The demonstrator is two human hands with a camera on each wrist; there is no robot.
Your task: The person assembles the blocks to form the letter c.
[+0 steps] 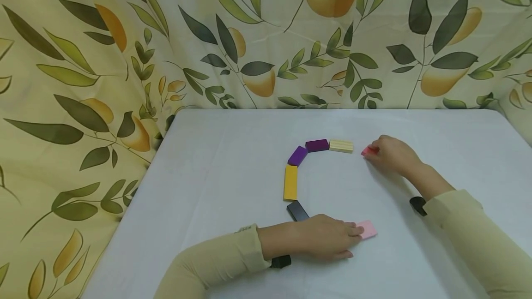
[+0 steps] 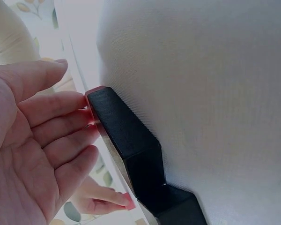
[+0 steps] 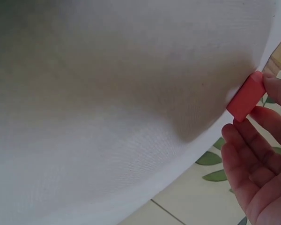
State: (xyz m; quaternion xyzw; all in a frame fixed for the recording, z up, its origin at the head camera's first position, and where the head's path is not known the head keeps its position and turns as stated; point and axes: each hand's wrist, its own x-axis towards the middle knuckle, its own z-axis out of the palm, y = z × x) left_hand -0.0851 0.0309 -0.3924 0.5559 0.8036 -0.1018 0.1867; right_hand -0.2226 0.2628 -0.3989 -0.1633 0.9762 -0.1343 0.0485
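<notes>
In the head view, my left hand (image 1: 317,238) lies low at the front, its fingertips on a pale pink block (image 1: 369,230). The left wrist view shows its fingers stretched out, the thumb apart, with fingertips right at the end of a row of dark blocks (image 2: 119,119). At the back right, my right hand (image 1: 395,153) pinches a red block (image 1: 368,151) between thumb and fingers. That red block (image 3: 247,98) stands close at the table surface in the right wrist view. A gap separates it from a cream block (image 1: 341,146).
A curved row runs from the cream block through a dark purple block (image 1: 317,146), a violet block (image 1: 298,156) and a yellow block (image 1: 290,182) to a dark grey block (image 1: 297,210), partly covered by my left hand. A leaf-patterned cloth (image 1: 257,50) hangs behind the white table (image 1: 224,160).
</notes>
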